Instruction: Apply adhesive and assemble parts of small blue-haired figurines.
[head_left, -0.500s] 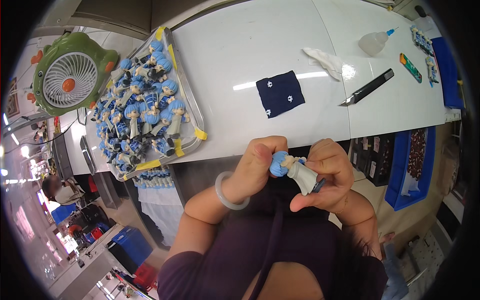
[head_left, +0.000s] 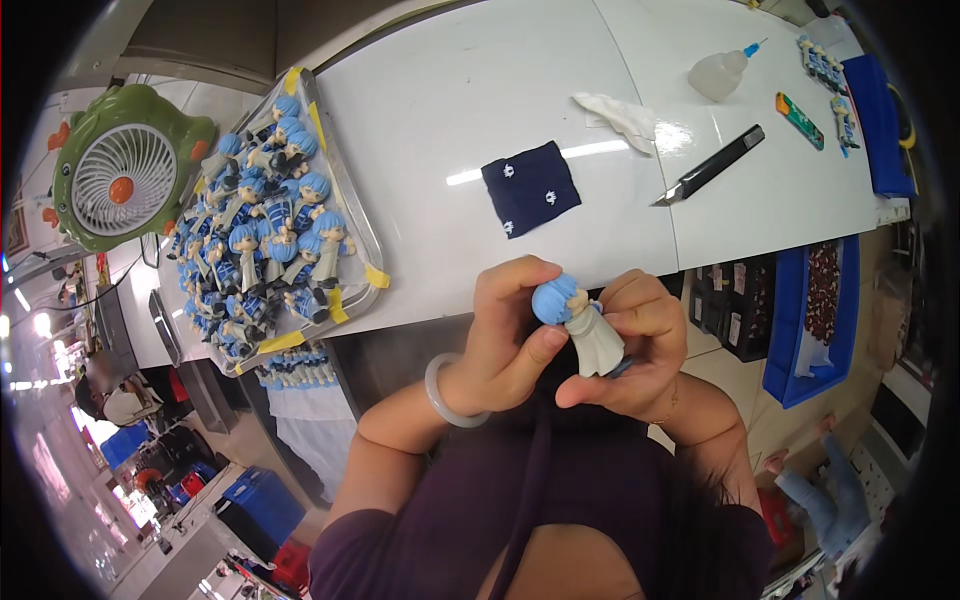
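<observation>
Both hands hold one small figurine with blue hair and a long pale robe, in front of my chest just off the table's near edge. My left hand pinches its head between thumb and fingers. Around the robe and dark base, my right hand is closed, its thumb low by the feet. The figurine lies tilted, head toward the left. Beyond the hands, a navy cloth with small white motifs lies flat on the white table. To its right rests a black utility knife.
A tray heaped with similar figurines stands at left, beside a green fan. Right of the cloth lie a crumpled white wipe, a needle-tipped bottle and a green cutter. A blue bin sits below the table's right end.
The figurine has turned in my hands, its head now nearer upright. My left thumb has moved down onto the figurine's head. The whole view has shifted slightly, so the table things appear further left.
</observation>
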